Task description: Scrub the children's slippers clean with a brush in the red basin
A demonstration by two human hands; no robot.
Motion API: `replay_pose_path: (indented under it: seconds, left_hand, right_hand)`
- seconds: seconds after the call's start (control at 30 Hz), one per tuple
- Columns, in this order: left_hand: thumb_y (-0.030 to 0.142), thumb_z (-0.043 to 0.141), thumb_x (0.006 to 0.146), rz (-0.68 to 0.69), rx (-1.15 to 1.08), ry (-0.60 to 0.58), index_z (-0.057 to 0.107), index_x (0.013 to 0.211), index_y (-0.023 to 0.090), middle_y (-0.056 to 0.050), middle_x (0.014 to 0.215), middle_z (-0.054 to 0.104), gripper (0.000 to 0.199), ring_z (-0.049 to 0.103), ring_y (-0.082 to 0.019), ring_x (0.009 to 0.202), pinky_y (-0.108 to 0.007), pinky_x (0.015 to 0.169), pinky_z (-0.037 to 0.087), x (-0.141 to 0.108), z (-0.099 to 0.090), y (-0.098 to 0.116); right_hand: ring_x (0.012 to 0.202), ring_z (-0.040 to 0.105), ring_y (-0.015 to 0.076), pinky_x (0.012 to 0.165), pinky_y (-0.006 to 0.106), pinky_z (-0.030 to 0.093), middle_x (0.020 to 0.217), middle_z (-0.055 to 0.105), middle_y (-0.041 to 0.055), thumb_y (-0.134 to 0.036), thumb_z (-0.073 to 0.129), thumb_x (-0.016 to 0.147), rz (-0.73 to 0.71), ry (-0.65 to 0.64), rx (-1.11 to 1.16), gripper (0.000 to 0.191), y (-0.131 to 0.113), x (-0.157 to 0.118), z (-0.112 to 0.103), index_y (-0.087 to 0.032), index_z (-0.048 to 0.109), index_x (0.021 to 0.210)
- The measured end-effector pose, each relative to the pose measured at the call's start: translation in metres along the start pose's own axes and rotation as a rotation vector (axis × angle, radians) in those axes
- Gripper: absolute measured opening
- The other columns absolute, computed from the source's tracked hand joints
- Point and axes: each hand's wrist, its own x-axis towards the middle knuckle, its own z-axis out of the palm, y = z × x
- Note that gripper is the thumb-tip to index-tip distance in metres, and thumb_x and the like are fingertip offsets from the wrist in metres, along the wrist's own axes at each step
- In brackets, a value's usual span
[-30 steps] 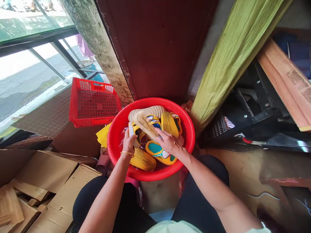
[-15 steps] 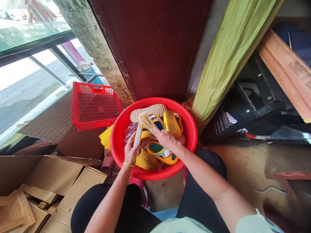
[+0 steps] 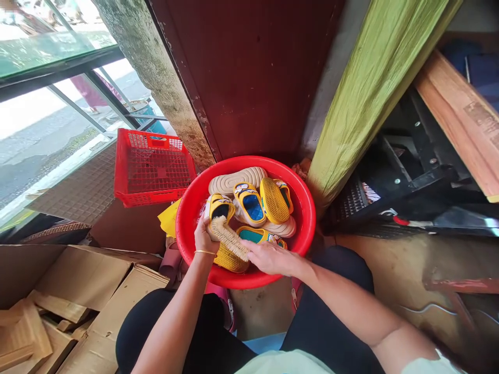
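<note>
My left hand [image 3: 203, 238] grips a yellow slipper [image 3: 220, 203] with a pale sole at the left side of a red basin [image 3: 186, 244]. My right hand [image 3: 267, 257] is closed around one end of a scrub brush [image 3: 232, 240] with cream bristles. The brush's far end lies at the dark opening of the held slipper. Around them in the basin are a yellow slipper with a blue insole [image 3: 252, 208], one with a green insole [image 3: 249, 236], an upturned yellow sole [image 3: 276, 200] and a beige sole [image 3: 236, 179]. Water shows at the left.
A red plastic crate [image 3: 156, 169] stands left of the basin. An open cardboard box [image 3: 105, 306] with wood pieces is at the lower left. A dark red door [image 3: 249, 78] rises behind, beside a green curtain [image 3: 351, 114]. Wooden planks [image 3: 460, 119] are at the right.
The held slipper has turned from edge-on so that its opening faces up. The brush and my right hand have moved down toward me, the brush now slanting across the slipper's opening.
</note>
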Motion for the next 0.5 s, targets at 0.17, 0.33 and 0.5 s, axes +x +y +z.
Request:
replay_pose_path:
  seconds: [0.17, 0.33, 0.5]
  left_hand:
    - [0.040, 0.075, 0.080, 0.107, 0.172, -0.014, 0.065, 0.132, 0.024, -0.006, 0.120, 0.073, 0.056, 0.071, -0.021, 0.097, -0.031, 0.084, 0.057, 0.001, -0.004, -0.011]
    - [0.045, 0.072, 0.085, 0.293, 0.425, -0.083, 0.060, 0.140, 0.025, -0.008, 0.139, 0.065, 0.059, 0.061, -0.028, 0.128, -0.039, 0.108, 0.050, -0.029, 0.000, -0.031]
    - [0.050, 0.065, 0.091, 0.367, 0.496, -0.169, 0.052, 0.145, 0.025, -0.010, 0.147, 0.058, 0.061, 0.056, -0.027, 0.135, -0.040, 0.113, 0.045, -0.045, -0.003, -0.044]
  right_hand:
    - [0.053, 0.065, 0.0152, 0.056, 0.025, 0.048, 0.081, 0.073, 0.0012, -0.025, 0.042, 0.102, 0.077, -0.084, 0.265, 0.048, 0.007, 0.011, 0.014, -0.025, 0.049, 0.149]
    - [0.043, 0.059, 0.0107, 0.043, 0.019, 0.042, 0.073, 0.064, -0.0034, -0.030, 0.036, 0.106, 0.254, -0.037, 0.570, 0.028, 0.021, 0.057, 0.004, -0.021, 0.055, 0.123]
    - [0.042, 0.056, 0.0105, 0.041, 0.020, 0.042, 0.075, 0.063, -0.0028, -0.027, 0.037, 0.105, 0.328, 0.018, 0.626, 0.018, 0.024, 0.078, 0.002, -0.020, 0.052, 0.109]
